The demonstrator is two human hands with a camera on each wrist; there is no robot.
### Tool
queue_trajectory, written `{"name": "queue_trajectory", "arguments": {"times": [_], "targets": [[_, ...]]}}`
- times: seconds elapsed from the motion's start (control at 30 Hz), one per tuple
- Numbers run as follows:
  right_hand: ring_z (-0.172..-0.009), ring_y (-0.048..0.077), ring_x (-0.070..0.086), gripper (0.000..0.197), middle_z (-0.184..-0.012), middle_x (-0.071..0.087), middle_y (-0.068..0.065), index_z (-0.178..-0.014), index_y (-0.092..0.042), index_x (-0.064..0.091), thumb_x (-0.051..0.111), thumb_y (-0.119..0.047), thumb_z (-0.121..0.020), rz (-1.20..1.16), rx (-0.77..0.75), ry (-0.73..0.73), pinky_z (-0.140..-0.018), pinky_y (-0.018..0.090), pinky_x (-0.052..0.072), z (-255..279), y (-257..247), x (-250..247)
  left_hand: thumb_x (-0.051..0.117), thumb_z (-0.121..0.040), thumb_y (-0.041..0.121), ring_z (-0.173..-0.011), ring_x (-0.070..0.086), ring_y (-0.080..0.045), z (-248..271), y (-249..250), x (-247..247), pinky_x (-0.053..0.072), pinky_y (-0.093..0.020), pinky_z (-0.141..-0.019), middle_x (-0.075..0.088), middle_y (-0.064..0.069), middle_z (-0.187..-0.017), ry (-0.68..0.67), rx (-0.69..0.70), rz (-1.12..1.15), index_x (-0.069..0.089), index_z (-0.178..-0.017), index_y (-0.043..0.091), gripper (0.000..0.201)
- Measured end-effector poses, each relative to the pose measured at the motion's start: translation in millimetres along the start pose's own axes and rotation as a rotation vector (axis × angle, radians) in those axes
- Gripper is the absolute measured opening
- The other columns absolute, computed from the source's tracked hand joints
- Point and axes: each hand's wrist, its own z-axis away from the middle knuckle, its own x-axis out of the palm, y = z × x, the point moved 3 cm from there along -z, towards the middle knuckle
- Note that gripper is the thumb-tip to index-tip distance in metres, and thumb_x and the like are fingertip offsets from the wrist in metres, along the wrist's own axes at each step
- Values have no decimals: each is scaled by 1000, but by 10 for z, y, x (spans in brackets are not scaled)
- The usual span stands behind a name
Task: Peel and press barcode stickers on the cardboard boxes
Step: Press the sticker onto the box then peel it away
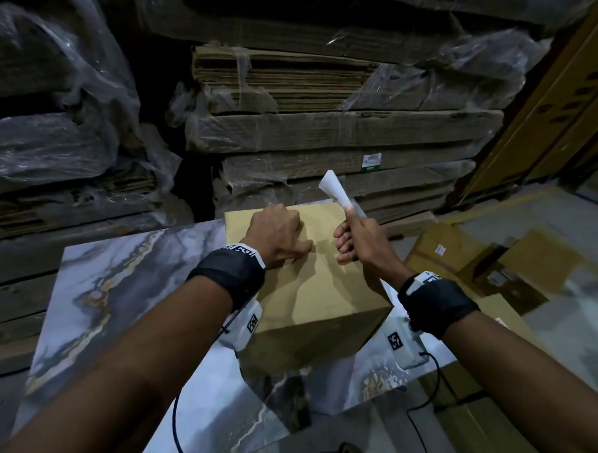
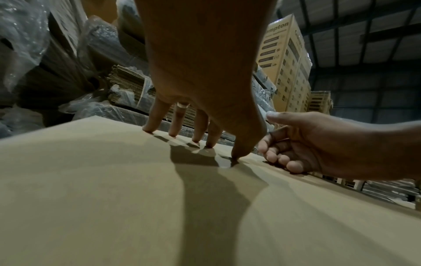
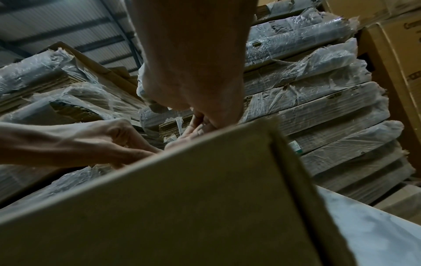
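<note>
Risk: no sticker shows under the left hand (image 1: 276, 234), fingertips spread and pressing the cardboard box (image 1: 317, 295) top near its far edge, so a label could seat crooked or creased; right hand (image 1: 357, 237) grips the rolled sticker strip (image 1: 335, 190) above the box's far right corner, and it might unroll. Box sits at the far edge of a marbled table (image 1: 116, 287); wrapped flat cardboard stacks (image 1: 329, 125) behind, dim warehouse

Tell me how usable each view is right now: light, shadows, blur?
Head view: dim, edges bowed, box top evenly lit, white paper roll brightest. Left wrist view: left hand casts a long shadow over the cardboard. Right wrist view: murky, right hand soft, box wall fills the foreground.
</note>
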Motion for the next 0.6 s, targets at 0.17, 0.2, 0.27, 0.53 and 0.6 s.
{"name": "queue_trajectory", "arguments": {"times": [0.17,0.2,0.27,0.53,0.6], "targets": [[-51,16,57,71,-66,57,13,-96,11,65,37,-53,-108,4,-2,5,-48,29,57,26,-8,2,56,-76,62,-86,65,-34,-73,-64,39,51,-34,-68,70,-10,-90,-24,-12,4,75,-94,19,51],[-51,16,57,69,-66,57,13,-95,9,65,37,-52,-108,2,-4,3,-48,29,56,30,-10,7,53,-72,66,-85,66,-33,-93,-99,36,54,-36,-70,72,-8,-89,-26,-30,28,76,-96,21,56],[-50,14,55,65,-65,56,11,-93,5,64,36,-52,-108,2,-6,-2,-48,28,55,46,-15,12,47,-68,74,-83,68,-33,-112,-112,17,56,-37,-72,75,-6,-88,-24,-68,71,77,-92,21,65],[-51,15,54,62,-65,55,10,-92,2,63,38,-51,-108,-10,-10,-2,-47,27,54,71,-35,20,61,-65,75,-75,64,-32,-115,-54,17,47,-32,-62,68,-6,-75,-5,-60,5,75,-79,19,60],[-51,15,53,61,-65,54,10,-92,2,63,38,-51,-108,-7,-11,0,-47,26,53,65,-37,23,60,-68,67,-79,65,-31,-112,-65,20,51,-33,-65,70,-6,-81,2,-43,-9,77,-88,22,53]]}}
